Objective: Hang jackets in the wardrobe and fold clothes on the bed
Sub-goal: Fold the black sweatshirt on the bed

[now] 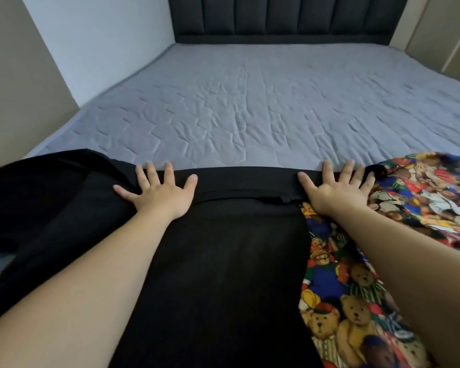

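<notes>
A black garment (223,261) lies spread flat at the near edge of the bed (250,107). My left hand (158,191) presses flat on its far left part with fingers spread. On the garment's far right corner my right hand (335,187) presses down, fingers also straight and spread. Beneath and to the right of the black garment lies a colourful teddy-bear print garment (356,301), partly covered by my right forearm. More black cloth bunches at the left (37,197).
The grey wrinkled sheet covers the mattress up to a dark padded headboard (276,19). A white wall (104,43) borders the bed on the left, and a beige wall or door (449,35) stands at the far right.
</notes>
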Action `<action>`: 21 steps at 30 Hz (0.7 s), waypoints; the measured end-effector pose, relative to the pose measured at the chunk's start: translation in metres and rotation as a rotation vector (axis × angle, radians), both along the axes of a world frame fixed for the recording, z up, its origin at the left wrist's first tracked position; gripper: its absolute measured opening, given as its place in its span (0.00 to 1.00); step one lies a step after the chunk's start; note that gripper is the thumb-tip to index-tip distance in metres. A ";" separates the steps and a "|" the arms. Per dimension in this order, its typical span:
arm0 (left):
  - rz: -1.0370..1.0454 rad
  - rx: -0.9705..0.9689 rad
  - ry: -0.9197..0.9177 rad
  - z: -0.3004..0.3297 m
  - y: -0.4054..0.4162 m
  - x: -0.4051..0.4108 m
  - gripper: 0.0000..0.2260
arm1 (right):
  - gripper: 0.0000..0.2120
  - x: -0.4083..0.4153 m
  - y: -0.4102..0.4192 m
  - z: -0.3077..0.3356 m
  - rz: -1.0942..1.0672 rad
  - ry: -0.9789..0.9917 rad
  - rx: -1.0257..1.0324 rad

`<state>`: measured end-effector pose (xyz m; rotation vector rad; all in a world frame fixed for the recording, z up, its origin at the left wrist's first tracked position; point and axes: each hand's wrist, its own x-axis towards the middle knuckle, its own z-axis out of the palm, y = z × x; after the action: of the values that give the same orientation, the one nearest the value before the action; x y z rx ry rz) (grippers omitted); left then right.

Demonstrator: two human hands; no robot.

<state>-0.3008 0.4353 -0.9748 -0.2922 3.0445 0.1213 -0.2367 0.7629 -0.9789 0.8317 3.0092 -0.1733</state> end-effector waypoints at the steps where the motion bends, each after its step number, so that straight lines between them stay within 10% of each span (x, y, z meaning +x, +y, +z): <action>1: 0.038 0.038 0.006 0.002 -0.002 0.002 0.38 | 0.47 0.005 0.003 0.002 -0.022 -0.014 0.011; 10: 0.333 0.261 0.476 0.013 -0.009 0.006 0.19 | 0.28 0.020 0.011 0.021 -0.592 0.552 -0.314; 15: 0.406 0.617 0.572 0.047 -0.021 -0.012 0.11 | 0.25 -0.011 0.003 0.059 -0.350 0.441 -0.501; 21: 0.382 0.349 0.457 0.039 -0.048 0.036 0.12 | 0.23 0.026 0.002 0.050 -0.400 0.107 -0.267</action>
<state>-0.2645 0.3873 -0.9361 -0.9225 3.2651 0.8382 -0.2110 0.7648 -0.9290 1.4143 2.7799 -0.6252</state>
